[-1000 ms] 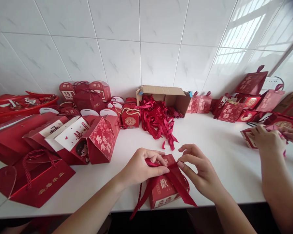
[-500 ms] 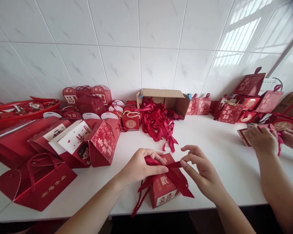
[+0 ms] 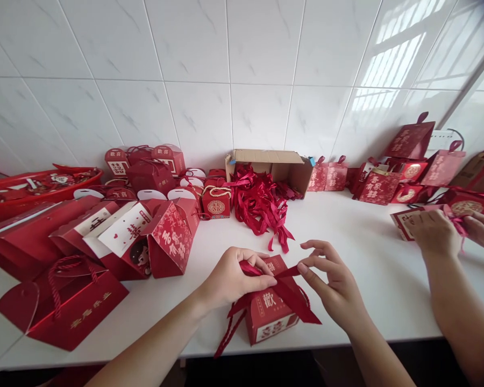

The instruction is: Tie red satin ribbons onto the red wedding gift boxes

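A small red gift box with gold and white characters lies near the table's front edge. Across its top runs a dark red ribbon, its loose end hanging down the right side. My left hand pinches the gathered ribbon between thumb and fingers above the box's left part. With thumb and index finger, my right hand grips another stretch of the same ribbon to the right, its other fingers raised. The ribbon is taut between both hands. A twisted red cord hangs off the box's left side.
Several red gift boxes stand at the left, with a red basin behind. A cardboard box at the wall spills red ribbons. On the right, another person's hands work on a box near more stacked boxes.
The view has shifted very slightly. Both my hands keep their hold on the ribbon in nearly the same place, and the gift box stays put.
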`<state>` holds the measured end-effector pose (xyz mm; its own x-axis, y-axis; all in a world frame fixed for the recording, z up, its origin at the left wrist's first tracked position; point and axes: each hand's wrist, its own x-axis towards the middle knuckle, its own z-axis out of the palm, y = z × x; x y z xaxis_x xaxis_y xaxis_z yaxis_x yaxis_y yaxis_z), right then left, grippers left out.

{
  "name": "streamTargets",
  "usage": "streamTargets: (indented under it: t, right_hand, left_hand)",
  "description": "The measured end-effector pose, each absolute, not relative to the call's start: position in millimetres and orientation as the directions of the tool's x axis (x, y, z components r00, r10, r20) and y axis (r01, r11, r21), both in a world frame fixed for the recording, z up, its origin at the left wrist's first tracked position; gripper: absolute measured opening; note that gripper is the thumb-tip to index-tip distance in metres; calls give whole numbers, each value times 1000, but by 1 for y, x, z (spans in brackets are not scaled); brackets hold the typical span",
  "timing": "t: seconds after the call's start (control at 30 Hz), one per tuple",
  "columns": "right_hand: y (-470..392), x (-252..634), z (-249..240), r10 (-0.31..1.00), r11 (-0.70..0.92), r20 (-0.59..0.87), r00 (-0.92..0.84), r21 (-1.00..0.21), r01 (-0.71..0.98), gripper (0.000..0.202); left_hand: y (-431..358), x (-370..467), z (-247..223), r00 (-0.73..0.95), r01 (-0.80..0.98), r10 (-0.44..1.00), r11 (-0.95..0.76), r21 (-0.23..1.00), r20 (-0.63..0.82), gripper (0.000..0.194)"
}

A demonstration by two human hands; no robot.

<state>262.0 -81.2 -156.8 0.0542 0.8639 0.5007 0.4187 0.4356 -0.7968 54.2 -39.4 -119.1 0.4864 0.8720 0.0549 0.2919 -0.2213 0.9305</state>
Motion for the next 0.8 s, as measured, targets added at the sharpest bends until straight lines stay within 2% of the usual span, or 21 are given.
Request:
streamTargets:
  t: [0.37, 0.5, 0.6, 0.7, 0.8]
  right_hand:
    - [-84, 261, -155, 875, 417, 482, 36, -790, 450, 23]
    - [-83, 264, -158, 884, 401, 468, 16, -775, 489, 26]
    - [-85, 275, -159, 866, 345, 465, 183, -822, 452, 28]
    - [-92, 286, -155, 839, 280, 426, 340, -872, 400, 29]
    - [-99, 287, -147, 865, 315, 432, 255, -864, 393, 28]
  left_hand:
    - [-34, 52, -128, 517, 220, 853, -206, 953, 65, 16]
    - [-36, 51, -127, 531, 239, 842, -252, 938, 91, 17]
    - [-37, 45, -123, 544, 270, 835, -266, 925, 81, 16]
    - [-37, 38, -119, 549, 220, 832, -239, 946, 83, 27]
    - [-38, 37, -120, 541, 139, 836, -198, 970, 93, 42]
